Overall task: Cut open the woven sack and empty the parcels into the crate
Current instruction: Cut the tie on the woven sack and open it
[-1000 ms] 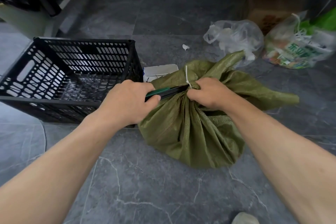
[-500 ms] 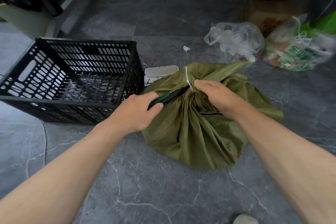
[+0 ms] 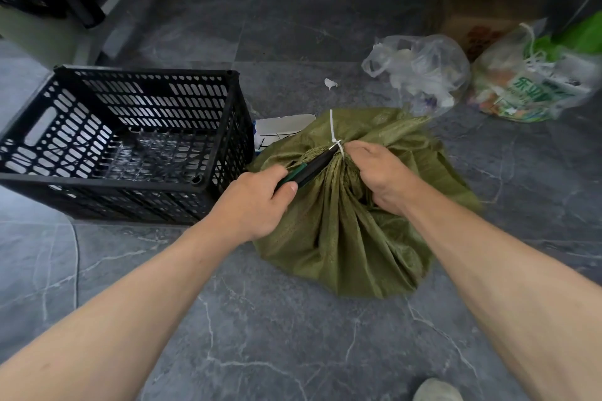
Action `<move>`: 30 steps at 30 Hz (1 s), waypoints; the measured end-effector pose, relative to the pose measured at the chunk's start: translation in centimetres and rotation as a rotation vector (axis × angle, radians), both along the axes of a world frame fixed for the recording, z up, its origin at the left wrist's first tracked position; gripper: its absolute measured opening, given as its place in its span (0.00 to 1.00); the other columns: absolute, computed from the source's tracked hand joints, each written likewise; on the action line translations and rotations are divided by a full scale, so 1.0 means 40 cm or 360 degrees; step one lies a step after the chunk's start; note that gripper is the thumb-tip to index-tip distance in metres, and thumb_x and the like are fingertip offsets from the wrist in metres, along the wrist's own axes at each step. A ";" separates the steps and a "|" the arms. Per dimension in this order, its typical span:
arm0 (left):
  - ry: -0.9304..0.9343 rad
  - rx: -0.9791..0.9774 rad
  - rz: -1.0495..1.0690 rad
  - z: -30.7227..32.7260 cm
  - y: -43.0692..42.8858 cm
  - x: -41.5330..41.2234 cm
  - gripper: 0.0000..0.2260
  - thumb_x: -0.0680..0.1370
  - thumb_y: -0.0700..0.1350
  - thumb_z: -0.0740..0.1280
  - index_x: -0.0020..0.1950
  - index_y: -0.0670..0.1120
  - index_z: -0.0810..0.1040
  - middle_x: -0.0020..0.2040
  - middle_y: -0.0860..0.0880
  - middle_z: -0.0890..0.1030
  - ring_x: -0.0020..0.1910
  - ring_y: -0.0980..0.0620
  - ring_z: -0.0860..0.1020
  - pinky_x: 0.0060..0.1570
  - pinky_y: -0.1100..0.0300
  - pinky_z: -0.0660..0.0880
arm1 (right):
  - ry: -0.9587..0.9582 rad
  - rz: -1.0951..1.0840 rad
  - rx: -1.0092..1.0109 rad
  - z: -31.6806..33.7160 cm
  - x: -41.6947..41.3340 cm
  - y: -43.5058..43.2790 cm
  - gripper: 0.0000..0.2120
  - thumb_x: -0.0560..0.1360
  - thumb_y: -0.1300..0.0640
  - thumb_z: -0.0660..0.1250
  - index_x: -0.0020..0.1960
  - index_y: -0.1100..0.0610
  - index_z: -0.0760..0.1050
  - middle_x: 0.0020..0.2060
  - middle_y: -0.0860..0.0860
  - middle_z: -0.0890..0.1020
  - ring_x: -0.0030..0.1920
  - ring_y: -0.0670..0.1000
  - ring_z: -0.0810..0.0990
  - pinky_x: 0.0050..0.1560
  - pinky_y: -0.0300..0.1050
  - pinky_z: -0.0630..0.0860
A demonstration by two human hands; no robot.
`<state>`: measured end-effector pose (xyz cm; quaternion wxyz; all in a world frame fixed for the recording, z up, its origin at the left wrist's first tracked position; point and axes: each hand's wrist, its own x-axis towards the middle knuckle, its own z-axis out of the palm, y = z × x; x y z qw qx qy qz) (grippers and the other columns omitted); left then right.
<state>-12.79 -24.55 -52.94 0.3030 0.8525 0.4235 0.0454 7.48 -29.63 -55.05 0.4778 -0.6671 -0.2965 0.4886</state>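
An olive-green woven sack [image 3: 335,231] sits on the grey floor, its neck gathered and bound by a white zip tie [image 3: 333,132]. My right hand [image 3: 379,174] grips the bunched neck just right of the tie. My left hand [image 3: 257,207] holds a black and green utility knife [image 3: 308,168], its blade tip touching the tie. The black slatted plastic crate [image 3: 224,140] stands just left of the sack with nothing in it. No parcels show; the sack hides its contents.
A white flat carton [image 3: 281,127] lies between crate and sack. A clear plastic bag [image 3: 420,70] and a printed bag of rubbish [image 3: 527,88] sit behind the sack, with a cardboard box [image 3: 475,10] beyond. A shoe tip [image 3: 436,391] shows at the bottom edge.
The knife has angled up so its tip now meets the zip tie. My right hand has shifted its grip down on the neck, and the sack's loose top has dropped.
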 end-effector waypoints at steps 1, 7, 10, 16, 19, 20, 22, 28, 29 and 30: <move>-0.0002 -0.0031 0.0027 0.001 0.000 0.004 0.11 0.82 0.52 0.59 0.44 0.48 0.73 0.38 0.48 0.83 0.36 0.46 0.80 0.43 0.46 0.78 | -0.0016 -0.0004 -0.0003 -0.001 -0.006 0.000 0.17 0.78 0.47 0.60 0.49 0.59 0.81 0.52 0.62 0.84 0.58 0.63 0.81 0.66 0.61 0.73; -0.0086 -0.0279 0.0203 0.009 0.002 0.029 0.13 0.82 0.51 0.60 0.42 0.46 0.73 0.37 0.46 0.82 0.34 0.46 0.80 0.43 0.45 0.79 | 0.0125 -0.0027 0.0043 -0.029 -0.006 0.011 0.36 0.65 0.35 0.72 0.64 0.58 0.78 0.61 0.54 0.82 0.63 0.54 0.79 0.71 0.57 0.69; 0.0091 -0.0079 0.0058 0.013 -0.004 0.026 0.11 0.82 0.55 0.58 0.45 0.49 0.71 0.41 0.45 0.81 0.40 0.42 0.80 0.45 0.45 0.78 | 0.0123 0.0048 0.0065 -0.036 -0.004 -0.002 0.44 0.62 0.29 0.71 0.68 0.56 0.75 0.64 0.51 0.81 0.65 0.51 0.78 0.71 0.56 0.69; 0.0539 0.0667 -0.0068 0.046 -0.015 0.034 0.16 0.82 0.60 0.53 0.56 0.48 0.68 0.41 0.47 0.76 0.44 0.39 0.80 0.37 0.53 0.69 | 0.0098 0.0071 0.0098 -0.018 -0.019 -0.010 0.13 0.79 0.51 0.63 0.51 0.58 0.83 0.51 0.57 0.86 0.56 0.58 0.83 0.66 0.58 0.74; 0.0460 0.0653 0.0010 0.044 -0.027 0.045 0.17 0.82 0.60 0.53 0.56 0.48 0.69 0.42 0.46 0.79 0.44 0.38 0.80 0.37 0.53 0.68 | 0.0175 0.0008 0.0140 -0.008 -0.019 -0.003 0.11 0.82 0.57 0.61 0.50 0.59 0.81 0.46 0.56 0.86 0.50 0.55 0.84 0.61 0.52 0.78; 0.0406 0.0600 0.0045 0.041 -0.031 0.048 0.17 0.82 0.60 0.54 0.56 0.48 0.69 0.40 0.46 0.77 0.43 0.38 0.79 0.37 0.52 0.69 | 0.0215 -0.0025 0.0163 -0.001 -0.019 -0.003 0.11 0.83 0.59 0.60 0.49 0.59 0.81 0.43 0.54 0.87 0.47 0.52 0.85 0.57 0.49 0.79; 0.0323 0.0503 0.0106 0.035 -0.037 0.056 0.17 0.81 0.60 0.54 0.55 0.48 0.69 0.38 0.48 0.73 0.40 0.39 0.77 0.38 0.52 0.70 | 0.0301 -0.0092 0.0189 0.006 -0.022 -0.002 0.12 0.82 0.61 0.60 0.46 0.59 0.80 0.36 0.51 0.87 0.39 0.47 0.85 0.47 0.42 0.81; 0.0126 0.0288 0.0201 0.007 -0.062 0.073 0.14 0.81 0.60 0.57 0.47 0.50 0.66 0.40 0.50 0.74 0.38 0.44 0.73 0.40 0.52 0.72 | 0.0382 -0.0319 0.0152 -0.001 -0.037 -0.003 0.11 0.81 0.60 0.62 0.42 0.61 0.79 0.32 0.53 0.85 0.33 0.49 0.83 0.39 0.42 0.81; 0.0110 0.0240 0.0204 0.003 -0.061 0.074 0.14 0.81 0.60 0.57 0.47 0.50 0.67 0.40 0.50 0.75 0.40 0.43 0.74 0.42 0.51 0.74 | 0.0389 -0.0345 0.0127 -0.003 -0.038 -0.005 0.11 0.81 0.60 0.62 0.43 0.61 0.79 0.32 0.53 0.85 0.34 0.50 0.83 0.39 0.42 0.80; 0.0094 0.0184 0.0210 -0.001 -0.058 0.073 0.15 0.81 0.60 0.57 0.46 0.49 0.68 0.41 0.49 0.76 0.41 0.43 0.76 0.44 0.50 0.76 | 0.0392 -0.0365 0.0099 -0.004 -0.041 -0.007 0.11 0.81 0.60 0.63 0.42 0.61 0.79 0.32 0.54 0.84 0.34 0.50 0.83 0.40 0.43 0.80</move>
